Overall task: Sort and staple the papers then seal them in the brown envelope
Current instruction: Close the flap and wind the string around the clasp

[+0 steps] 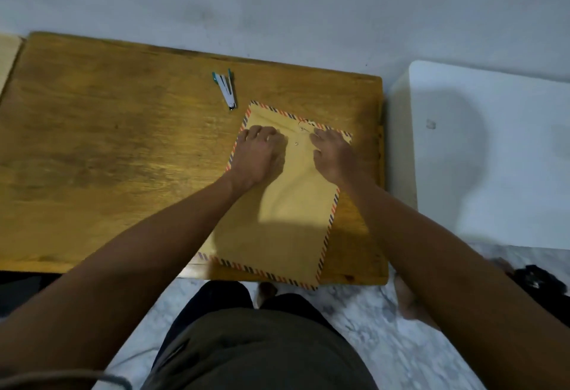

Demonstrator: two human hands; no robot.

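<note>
A brown envelope (287,213) with a red-and-blue striped border lies flap-side up on the wooden table (108,149), its near edge hanging slightly over the table front. My left hand (259,155) is curled into a fist and presses on the folded flap at the upper left. My right hand (334,155) pinches the thin closure string near the upper of two small round fasteners (301,128) on the flap. The papers are not visible. A white stapler with teal ends (226,90) lies on the table beyond the envelope, to its left.
The table stands against a pale wall. A white surface (493,155) adjoins it on the right. Below are a marbled floor, my legs and bare feet, and a dark object (536,278) at the right edge.
</note>
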